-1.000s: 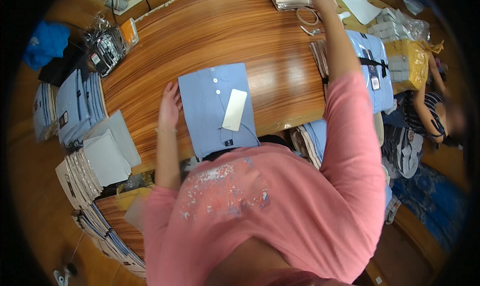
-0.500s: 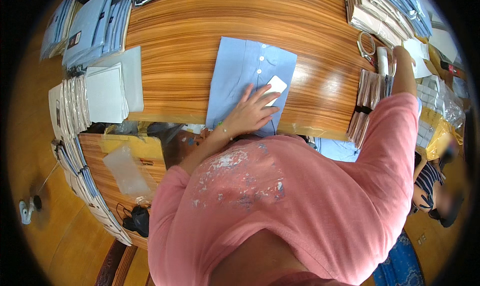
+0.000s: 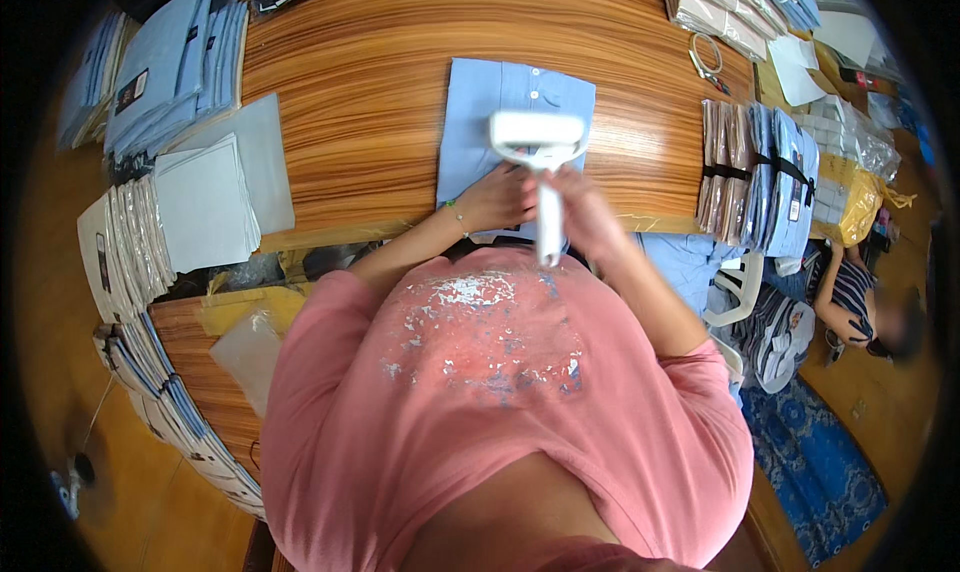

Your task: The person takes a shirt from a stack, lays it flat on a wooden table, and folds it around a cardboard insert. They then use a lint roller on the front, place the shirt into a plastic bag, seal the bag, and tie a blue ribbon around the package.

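A folded light blue shirt (image 3: 470, 102) with white buttons lies on the wooden table. Over it, slightly blurred, is a white lint roller (image 3: 538, 130), its handle pointing toward me. My right hand (image 3: 588, 212) is closed round the handle. My left hand (image 3: 492, 202) rests at the near part of the shirt, close beside the handle. Its fingertips are partly hidden by the roller and blurred, so their grip is unclear. The white card seen earlier on the shirt does not show now.
Bagged blue shirts (image 3: 160, 82) stand at the far left, near white sheets (image 3: 210, 197). Banded folded shirts (image 3: 755, 172) sit at the right edge, below a roll of tape (image 3: 706, 52). More packs (image 3: 720, 7) are stacked far right. Another person (image 3: 850, 292) is at the right.
My right hand has come back from the right table edge with the lint roller and now holds it over the shirt. My left hand stays at the shirt, its fingers less spread.
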### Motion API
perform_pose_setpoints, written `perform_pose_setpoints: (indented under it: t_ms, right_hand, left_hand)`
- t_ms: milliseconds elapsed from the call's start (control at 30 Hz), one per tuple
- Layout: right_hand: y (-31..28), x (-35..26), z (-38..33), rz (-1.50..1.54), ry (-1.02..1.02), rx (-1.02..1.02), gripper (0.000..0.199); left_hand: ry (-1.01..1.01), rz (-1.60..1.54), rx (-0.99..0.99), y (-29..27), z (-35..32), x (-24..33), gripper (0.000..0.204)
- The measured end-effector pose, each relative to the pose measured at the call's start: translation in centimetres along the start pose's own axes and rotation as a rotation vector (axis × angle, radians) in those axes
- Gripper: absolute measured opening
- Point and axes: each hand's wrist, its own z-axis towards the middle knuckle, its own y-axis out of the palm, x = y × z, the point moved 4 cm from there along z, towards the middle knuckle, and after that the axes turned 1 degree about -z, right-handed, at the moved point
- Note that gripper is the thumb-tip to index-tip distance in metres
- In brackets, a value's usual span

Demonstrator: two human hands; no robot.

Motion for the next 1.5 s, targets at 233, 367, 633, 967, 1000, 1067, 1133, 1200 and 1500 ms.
perform_pose_setpoints:
  t_ms: [233, 367, 633, 967, 1000, 1067, 1133, 1200, 1500]
  right_hand:
    - [-0.5, -3.1, 13.8, 0.09, -0.302, 0.165, 0.036]
    - [1.3, 6.3, 8.1, -0.138, -0.257, 0.219, 0.045]
    - [-0.2, -4.6, 12.9, 0.053, -0.398, 0.141, 0.027]
    - [-1.1, 4.7, -0.6, 0.137, -0.026, 0.161, 0.024]
    - [-0.9, 4.1, 1.4, 0.163, -0.076, 0.092, 0.023]
    - [-3.5, 0.9, 7.8, 0.033, -0.236, 0.188, 0.026]
    - [-6.5, -5.3, 11.5, -0.106, -0.494, 0.188, 0.032]
    - [-10.0, -10.0, 11.7, -0.026, -0.596, 0.299, 0.028]
    - [-25.1, -15.5, 9.7, -0.618, -1.059, 0.785, 0.022]
  left_hand:
    - [-0.024, -0.222, -0.045, -0.6, 0.6, 1.3, 0.053]
    - [0.003, -0.27, 0.179, 0.4, 0.2, -0.4, 0.051]
    - [0.007, -0.09, 0.068, -2.4, 0.9, 1.3, 0.035]
    - [-0.228, -0.429, 0.078, -2.9, 1.1, 0.9, 0.044]
    - [-0.306, -0.418, 0.082, -1.9, 0.4, 0.5, 0.039]
    - [-0.193, -0.242, -0.011, -2.7, 1.2, 1.7, 0.031]
    - [-0.153, -0.216, 0.194, -2.7, 1.6, 1.6, 0.031]
    - [-0.265, -0.242, 0.411, -3.6, 2.3, 1.9, 0.036]
    - [-0.77, -0.05, 0.258, -5.2, 4.6, 2.5, 0.034]
